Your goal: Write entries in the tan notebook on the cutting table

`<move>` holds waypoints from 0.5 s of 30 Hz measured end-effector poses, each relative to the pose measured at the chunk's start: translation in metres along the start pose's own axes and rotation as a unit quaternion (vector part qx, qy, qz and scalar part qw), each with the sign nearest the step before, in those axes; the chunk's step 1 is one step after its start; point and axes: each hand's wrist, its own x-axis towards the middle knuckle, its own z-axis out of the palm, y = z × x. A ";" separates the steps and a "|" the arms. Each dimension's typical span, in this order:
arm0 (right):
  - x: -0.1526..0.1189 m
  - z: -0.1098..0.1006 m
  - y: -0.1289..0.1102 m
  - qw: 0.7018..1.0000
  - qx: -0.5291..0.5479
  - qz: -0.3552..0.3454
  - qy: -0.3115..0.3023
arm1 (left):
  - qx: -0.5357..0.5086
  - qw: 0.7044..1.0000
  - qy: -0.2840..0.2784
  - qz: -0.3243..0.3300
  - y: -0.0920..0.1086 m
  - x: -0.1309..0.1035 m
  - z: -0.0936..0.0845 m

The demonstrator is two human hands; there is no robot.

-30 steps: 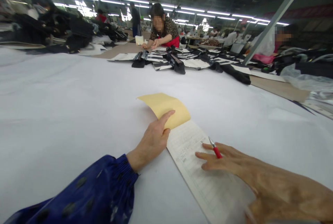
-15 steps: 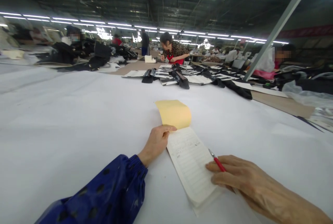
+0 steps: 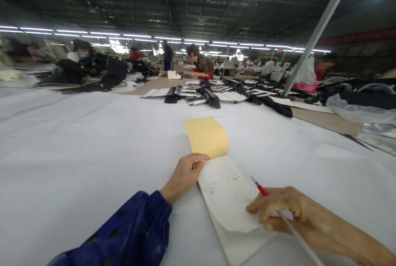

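Note:
A lined notepad (image 3: 230, 194) with some handwriting lies on the white sheet, its yellow cover (image 3: 207, 136) folded back at the top. My left hand (image 3: 185, 173) is closed on the notepad's upper left edge, thumb by the binding. My right hand (image 3: 287, 208) pinches the lower right edge of the top page, which curls up off the page below. A pen (image 3: 262, 190) with a red grip and a clear barrel is also held among those fingers, its metal tip pointing up and left, off the paper.
White sheeting (image 3: 93, 142) covers the table around the notepad. Black fabric pieces (image 3: 210, 96) and white paper pieces lie along the far side. A clear plastic bag (image 3: 355, 107) is at the right. A person (image 3: 202, 63) leans over the far table; others are farther back.
My right hand has taken hold of the top page's lower edge and lifted it, uncovering the page beneath. The pen has turned in the fingers. My left hand stays at the binding.

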 end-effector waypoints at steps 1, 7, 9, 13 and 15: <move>0.001 -0.001 0.000 0.999 0.014 0.013 -0.039 | -0.003 1.000 -0.007 0.000 0.002 -0.001 -0.001; 0.008 -0.006 0.005 0.994 0.023 0.051 0.097 | -0.037 0.999 -0.029 -0.020 0.004 -0.005 -0.003; 0.010 -0.006 0.007 0.979 0.024 0.075 0.190 | -0.050 0.997 -0.060 0.004 0.005 -0.006 -0.003; 0.013 -0.008 0.009 0.946 0.064 0.120 0.293 | -0.022 0.989 -0.130 0.071 0.008 -0.008 0.001; 0.013 -0.010 0.007 0.941 0.066 0.115 0.311 | 0.011 0.990 -0.122 0.075 0.007 -0.008 0.004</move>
